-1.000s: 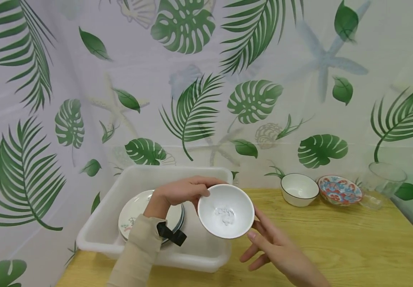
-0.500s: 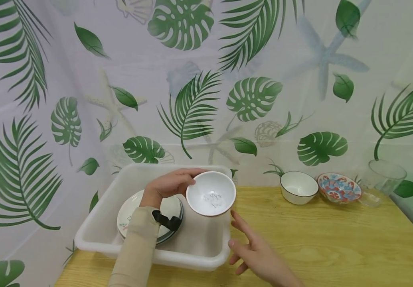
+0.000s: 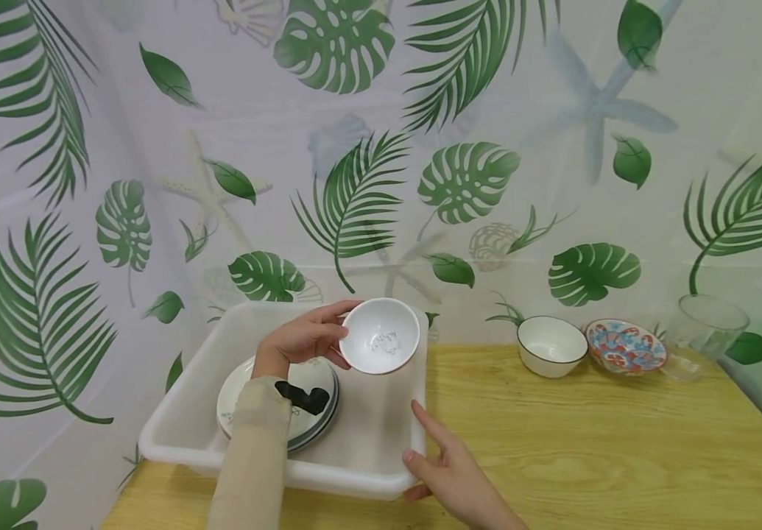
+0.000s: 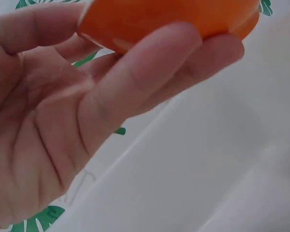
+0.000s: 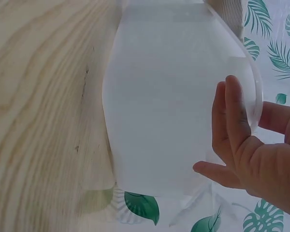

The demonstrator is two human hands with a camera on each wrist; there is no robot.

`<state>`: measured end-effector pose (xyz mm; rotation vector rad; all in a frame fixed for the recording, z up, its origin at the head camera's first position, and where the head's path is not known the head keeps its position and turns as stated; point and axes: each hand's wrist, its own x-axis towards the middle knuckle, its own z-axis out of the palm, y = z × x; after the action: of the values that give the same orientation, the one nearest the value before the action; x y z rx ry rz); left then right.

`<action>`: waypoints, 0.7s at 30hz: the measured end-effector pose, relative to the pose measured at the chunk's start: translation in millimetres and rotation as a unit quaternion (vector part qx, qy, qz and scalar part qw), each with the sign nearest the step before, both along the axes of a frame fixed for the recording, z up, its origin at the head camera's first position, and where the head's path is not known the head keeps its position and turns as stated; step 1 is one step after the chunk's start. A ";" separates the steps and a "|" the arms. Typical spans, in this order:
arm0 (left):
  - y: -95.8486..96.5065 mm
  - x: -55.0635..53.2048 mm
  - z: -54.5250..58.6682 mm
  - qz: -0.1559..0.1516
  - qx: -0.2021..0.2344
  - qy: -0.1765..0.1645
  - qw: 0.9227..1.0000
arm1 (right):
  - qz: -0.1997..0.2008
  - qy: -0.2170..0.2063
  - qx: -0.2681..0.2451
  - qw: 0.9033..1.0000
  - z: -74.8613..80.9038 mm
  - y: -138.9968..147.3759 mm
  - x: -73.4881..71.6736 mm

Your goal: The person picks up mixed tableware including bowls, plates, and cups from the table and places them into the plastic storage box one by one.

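In the head view my left hand (image 3: pixel 304 338) holds a small bowl (image 3: pixel 381 335) by its left side, above the white plastic bin (image 3: pixel 347 482). The bowl is tilted, its white inside with a faint grey print facing me. Its orange outside (image 4: pixel 174 19) shows in the left wrist view, where the fingers and thumb support it. My right hand (image 3: pixel 453 471) is at the bin's right rim, fingers fairly straight. In the right wrist view this hand (image 5: pixel 261 154) has fingers along the outer wall and the thumb past the rim. Stacked plates (image 3: pixel 238 386) lie in the bin's left part, partly behind my left forearm.
Along the back of the wooden table (image 3: pixel 573 449) stand a white bowl with a dark rim (image 3: pixel 553 346), a red-and-blue patterned bowl (image 3: pixel 626 350) and a clear glass vessel (image 3: pixel 712 327). A leaf-printed curtain (image 3: pixel 473 88) hangs right behind.
The right hand has let go of the bowl and moved down-left to the bin's rim. The left hand has carried the bowl left, up and away over the bin.
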<state>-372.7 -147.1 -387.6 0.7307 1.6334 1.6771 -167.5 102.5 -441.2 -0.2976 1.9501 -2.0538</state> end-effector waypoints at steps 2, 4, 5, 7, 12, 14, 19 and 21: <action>-1.7 -1.7 -2.3 0.008 0.002 -0.014 1.000 | -0.001 -0.005 -0.008 1.000 -0.9 -0.5 -0.4; -3.1 -3.8 -6.0 0.018 0.004 -0.030 0.999 | 0.000 -0.009 -0.012 1.000 -1.3 -0.8 -0.5; -4.0 -4.9 -8.1 0.023 0.005 -0.036 0.999 | 0.001 -0.010 -0.013 1.000 -1.5 -0.8 -0.5; -5.6 -6.8 -12.2 0.037 0.004 -0.046 0.998 | 0.003 -0.010 -0.015 1.000 -1.8 -0.5 -0.7; -6.3 -10.4 -19.4 0.083 -0.008 -0.050 0.995 | 0.010 -0.005 -0.025 1.000 -2.6 0.2 -1.9; -5.0 -11.9 -22.0 0.102 -0.020 -0.050 0.993 | 0.012 -0.004 -0.026 1.000 -2.9 0.2 -2.2; 1.6 -14.1 -26.5 0.131 -0.055 -0.043 0.989 | 0.016 -0.014 -0.016 1.000 -3.4 1.6 -2.8; 4.9 -15.1 -28.0 0.135 -0.066 -0.032 0.988 | 0.019 -0.017 -0.012 1.000 -3.5 2.5 -3.4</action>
<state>-387.8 -142.1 -415.7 0.3993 1.8433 1.7352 -170.9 105.0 -444.7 -0.2996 1.8867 -2.0459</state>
